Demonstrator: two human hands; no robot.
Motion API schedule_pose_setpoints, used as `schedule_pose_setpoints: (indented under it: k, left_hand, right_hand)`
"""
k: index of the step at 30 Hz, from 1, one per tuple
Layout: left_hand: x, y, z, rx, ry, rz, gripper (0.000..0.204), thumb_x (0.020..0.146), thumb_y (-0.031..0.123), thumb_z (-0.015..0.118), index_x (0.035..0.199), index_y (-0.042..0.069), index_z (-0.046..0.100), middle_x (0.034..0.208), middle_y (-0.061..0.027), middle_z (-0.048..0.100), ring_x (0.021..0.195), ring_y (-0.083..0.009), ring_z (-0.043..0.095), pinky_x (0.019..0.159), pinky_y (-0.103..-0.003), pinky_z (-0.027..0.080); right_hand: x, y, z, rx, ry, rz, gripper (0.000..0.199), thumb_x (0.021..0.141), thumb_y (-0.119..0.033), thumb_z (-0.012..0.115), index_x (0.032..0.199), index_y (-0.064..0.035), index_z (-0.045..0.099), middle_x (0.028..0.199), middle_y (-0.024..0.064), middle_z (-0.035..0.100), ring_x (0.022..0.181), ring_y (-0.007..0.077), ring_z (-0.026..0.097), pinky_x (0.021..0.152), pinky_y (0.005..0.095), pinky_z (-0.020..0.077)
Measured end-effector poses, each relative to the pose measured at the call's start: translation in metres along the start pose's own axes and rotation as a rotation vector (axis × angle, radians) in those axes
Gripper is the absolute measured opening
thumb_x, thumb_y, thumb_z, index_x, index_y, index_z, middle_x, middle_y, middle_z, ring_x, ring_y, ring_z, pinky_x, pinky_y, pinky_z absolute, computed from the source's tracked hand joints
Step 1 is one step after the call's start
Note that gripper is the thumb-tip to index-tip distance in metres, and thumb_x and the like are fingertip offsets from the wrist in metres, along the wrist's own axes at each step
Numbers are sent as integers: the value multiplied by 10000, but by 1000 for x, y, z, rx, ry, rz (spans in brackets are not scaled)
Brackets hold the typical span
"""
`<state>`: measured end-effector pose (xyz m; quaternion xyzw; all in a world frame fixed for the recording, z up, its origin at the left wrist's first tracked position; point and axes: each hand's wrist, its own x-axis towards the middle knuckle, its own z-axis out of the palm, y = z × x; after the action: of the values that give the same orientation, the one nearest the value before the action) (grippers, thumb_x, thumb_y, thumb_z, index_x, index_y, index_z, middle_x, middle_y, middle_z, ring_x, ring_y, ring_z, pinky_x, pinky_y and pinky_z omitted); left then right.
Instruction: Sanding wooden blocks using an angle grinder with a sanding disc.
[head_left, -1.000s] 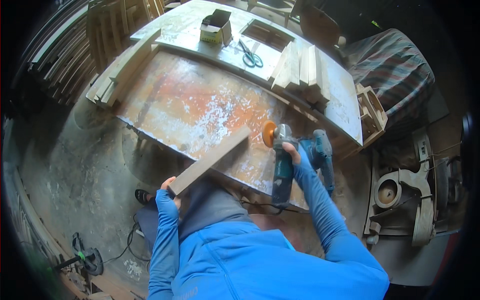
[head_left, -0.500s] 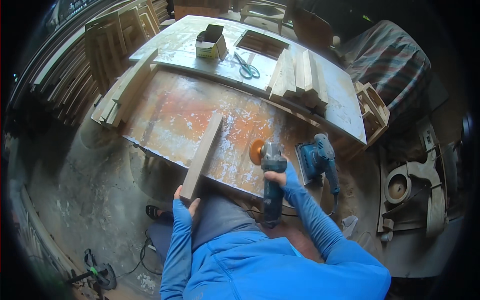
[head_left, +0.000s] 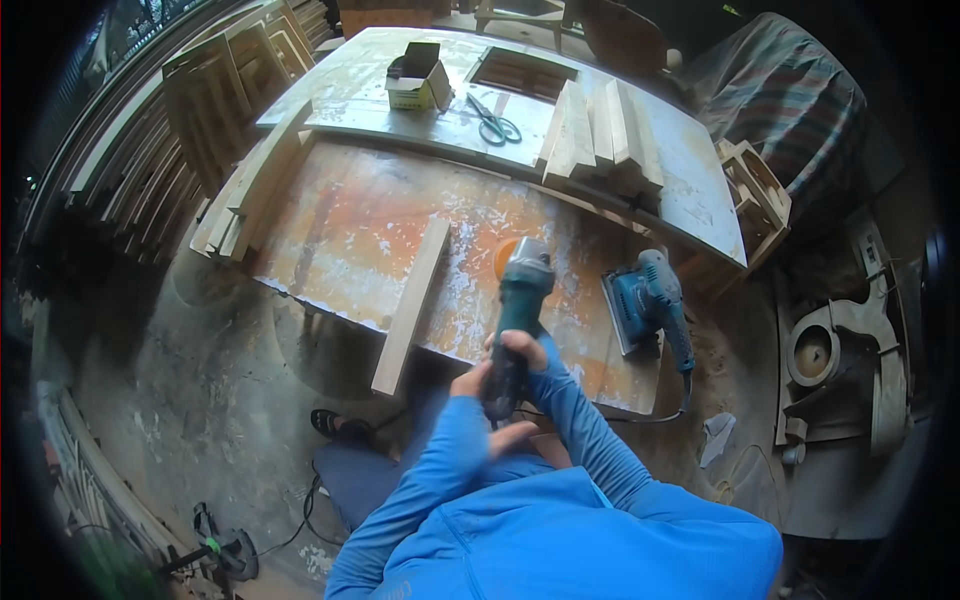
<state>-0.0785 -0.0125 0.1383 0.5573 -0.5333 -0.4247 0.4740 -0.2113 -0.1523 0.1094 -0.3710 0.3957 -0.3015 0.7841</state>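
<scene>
My right hand (head_left: 528,352) is closed around the dark body of a teal angle grinder (head_left: 520,300), held upright above the near edge of the table. An orange disc (head_left: 505,257) shows at the grinder's head. Beside the tool's rear end is my left hand (head_left: 478,405), slightly blurred, with thumb and fingers apart; whether it touches the body is hard to tell. A squared wooden bar (head_left: 413,310) lies on the worn, paint-flecked tabletop (head_left: 340,230), its near end jutting past the edge. No hand touches it.
A blue sander (head_left: 645,300) rests right of the grinder, its cord trailing off. On the raised far panel are an open box (head_left: 420,92), scissors (head_left: 493,122) and several wooden blocks (head_left: 605,140). More bars (head_left: 262,190) line the table's left side. A clamp (head_left: 230,550) lies on the floor.
My left hand has let go of the wooden bar and moved right to the grinder's rear. The grinder has shifted slightly left and its head has risen, still in my right hand.
</scene>
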Motion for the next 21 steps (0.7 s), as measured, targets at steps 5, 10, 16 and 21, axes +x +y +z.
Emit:
schedule_pose_setpoints:
  k: [5, 10, 16, 21]
  left_hand:
    - [18, -44, 32, -163, 147, 36, 986, 766, 181, 854, 1492, 38, 201, 1352, -204, 450, 1177, -255, 535, 994, -406, 460]
    - [45, -33, -5, -151, -122, -101, 789, 847, 198, 797, 1454, -1, 334, 1223, -201, 584, 1142, -225, 575, 971, -373, 479]
    - [51, -63, -79, 867, 369, 122, 738, 776, 290, 805, 1376, 9, 480, 1225, -227, 581, 1096, -407, 544, 1005, -462, 415]
    - [43, -96, -93, 838, 262, -233, 803, 788, 257, 777, 1445, 37, 371, 1166, -249, 576, 1066, -431, 576, 902, -486, 479]
  right_hand:
    - [0, -8, 20, -150, -8, -304, 639, 718, -350, 758, 1203, 3, 536, 995, 122, 619, 826, 212, 621, 778, 327, 542]
    - [8, -42, 4, -293, -51, -106, 542, 732, -302, 785, 1117, 11, 567, 936, 130, 664, 822, 215, 665, 739, 318, 555]
    - [65, -32, -75, -1372, 439, -301, 885, 664, -277, 850, 1375, 11, 409, 1074, 306, 652, 1005, 418, 668, 852, 461, 533]
    - [57, -51, -34, -1482, 486, -154, 818, 713, -218, 805, 1393, -5, 403, 1086, 265, 668, 1011, 416, 665, 886, 468, 519]
